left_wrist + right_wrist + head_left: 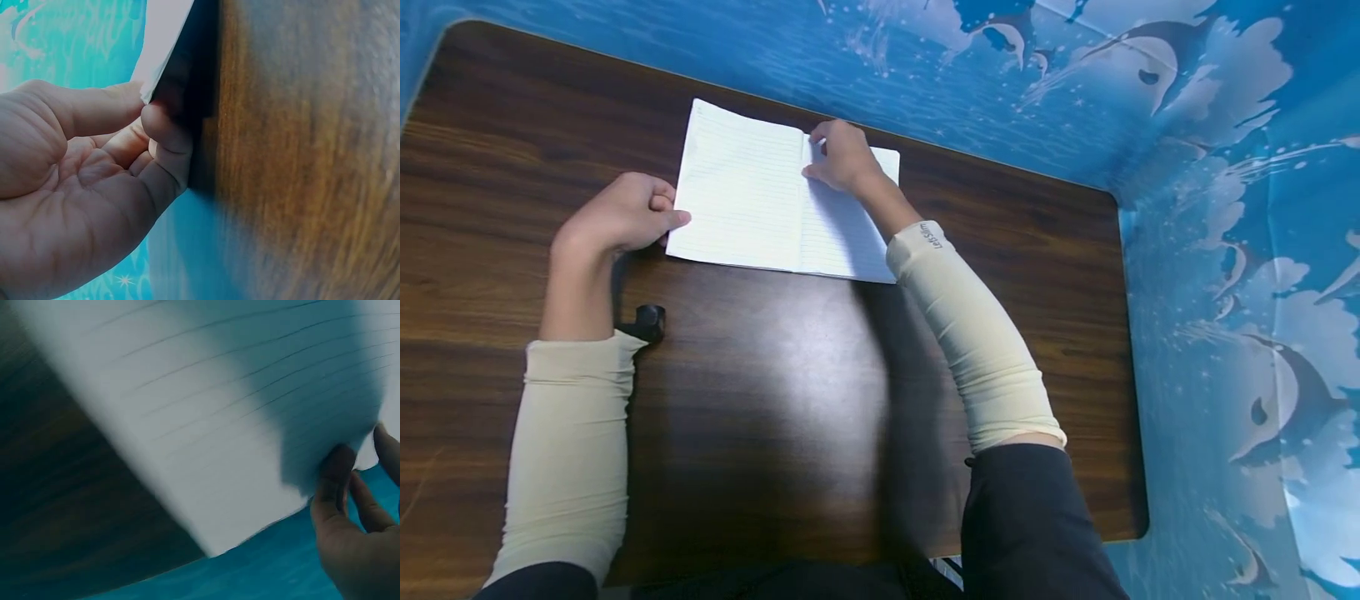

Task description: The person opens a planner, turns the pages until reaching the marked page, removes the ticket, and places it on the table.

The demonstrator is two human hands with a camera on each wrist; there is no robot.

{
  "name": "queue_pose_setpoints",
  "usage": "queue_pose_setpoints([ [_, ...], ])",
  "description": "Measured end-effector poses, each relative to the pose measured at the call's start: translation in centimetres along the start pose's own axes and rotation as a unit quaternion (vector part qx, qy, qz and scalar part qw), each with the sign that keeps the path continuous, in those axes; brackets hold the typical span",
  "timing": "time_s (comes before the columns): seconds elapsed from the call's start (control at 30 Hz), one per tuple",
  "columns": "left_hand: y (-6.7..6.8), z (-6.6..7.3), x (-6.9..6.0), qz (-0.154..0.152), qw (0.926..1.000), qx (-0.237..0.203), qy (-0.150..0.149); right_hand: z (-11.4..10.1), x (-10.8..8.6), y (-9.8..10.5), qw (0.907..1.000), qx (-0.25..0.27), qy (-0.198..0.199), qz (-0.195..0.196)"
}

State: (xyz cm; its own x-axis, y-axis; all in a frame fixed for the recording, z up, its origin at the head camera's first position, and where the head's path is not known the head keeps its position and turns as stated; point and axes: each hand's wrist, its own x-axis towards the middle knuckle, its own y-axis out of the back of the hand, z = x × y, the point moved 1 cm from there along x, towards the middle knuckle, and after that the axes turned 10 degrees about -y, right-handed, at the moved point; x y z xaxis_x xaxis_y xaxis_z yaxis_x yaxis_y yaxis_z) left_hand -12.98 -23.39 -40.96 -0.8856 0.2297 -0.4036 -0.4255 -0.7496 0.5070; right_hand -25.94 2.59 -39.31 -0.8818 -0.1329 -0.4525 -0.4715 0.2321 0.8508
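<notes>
The left hand (622, 213) pinches the notebook (741, 187), upper left; whether the right hand (844, 158), upper centre, grips paper, I cannot tell. Light pressure should avoid creasing.

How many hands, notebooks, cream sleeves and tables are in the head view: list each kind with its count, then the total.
Left hand and right hand: 2
Open notebook: 1
Left cream sleeve and right cream sleeve: 2
Brown table: 1
Total: 6
</notes>
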Motion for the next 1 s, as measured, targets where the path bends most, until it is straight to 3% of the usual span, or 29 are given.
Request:
queue_pose_setpoints([
  [0.3,0.1,0.0,-0.3,-0.002,0.9999,0.011,-0.005,5.8,-0.8,0.6,0.9946,-0.065,-0.075,0.032],
  [0.43,0.4,-0.1,-0.4,-0.003,0.9999,0.011,-0.001,7.5,-1.4,0.2,0.9923,-0.086,-0.067,0.058],
  [0.63,0.5,-0.1,-0.6,-0.001,1.0,0.008,0.003,8.3,-1.9,-0.4,0.9922,-0.089,-0.028,0.083],
  [0.87,0.4,0.1,-0.6,-0.005,0.9999,0.009,0.012,8.4,-2.3,-0.7,0.9922,-0.078,-0.039,0.089],
  [1.0,0.2,0.3,-0.5,-0.011,0.9999,0.006,0.009,8.7,-2.7,-1.2,0.9937,-0.044,-0.045,0.093],
])
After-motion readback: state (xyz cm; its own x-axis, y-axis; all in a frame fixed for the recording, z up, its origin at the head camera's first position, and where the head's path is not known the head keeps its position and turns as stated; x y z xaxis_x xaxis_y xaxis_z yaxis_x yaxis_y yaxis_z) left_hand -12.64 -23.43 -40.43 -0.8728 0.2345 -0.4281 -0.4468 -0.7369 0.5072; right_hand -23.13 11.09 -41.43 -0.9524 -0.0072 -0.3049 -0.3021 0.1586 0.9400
